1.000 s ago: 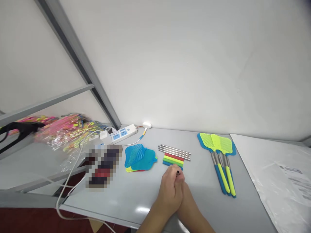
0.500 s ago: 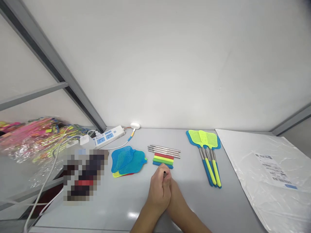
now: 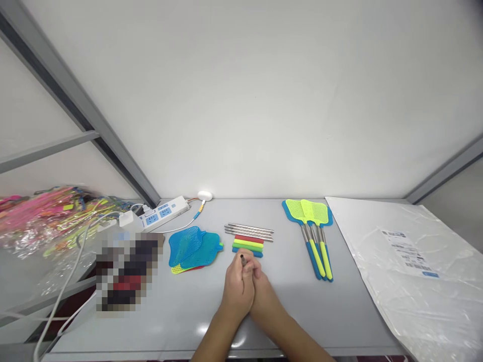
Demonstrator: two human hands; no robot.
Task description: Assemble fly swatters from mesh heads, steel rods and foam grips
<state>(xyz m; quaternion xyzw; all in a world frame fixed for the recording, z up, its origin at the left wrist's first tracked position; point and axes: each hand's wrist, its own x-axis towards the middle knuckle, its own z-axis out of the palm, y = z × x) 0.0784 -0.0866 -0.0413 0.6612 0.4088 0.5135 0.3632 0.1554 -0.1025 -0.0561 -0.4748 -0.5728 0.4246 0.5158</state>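
Note:
My left hand [image 3: 234, 284] and my right hand [image 3: 257, 281] are clasped together over the front of the table, fingers wrapped round a thin metal rod [image 3: 243, 260]. Only the rod's end pokes out above my thumbs; its other end is hidden in my grip. Just beyond the hands lie coloured handle grips [image 3: 249, 243] in red, yellow, green and blue, the blue one partly covered by my fingers. Behind these are several loose silvery rods [image 3: 249, 232]. To the left, mesh fly swatter heads [image 3: 199, 250] lie in an overlapping pile, blue on top with yellow and red edges below.
Several whole fly swatters [image 3: 315, 236], blue and yellow, lie bunched to the right. A large white plastic package [image 3: 381, 246] covers the table's right side. A power strip [image 3: 164, 212] with cables and a pixelated dark object [image 3: 132, 274] are at left, beside bagged colourful items [image 3: 56, 216].
The view has shifted slightly, so the table items sit a little further left. My hands remain clasped round the rod, with the right fingers and thumb slightly repositioned near its end.

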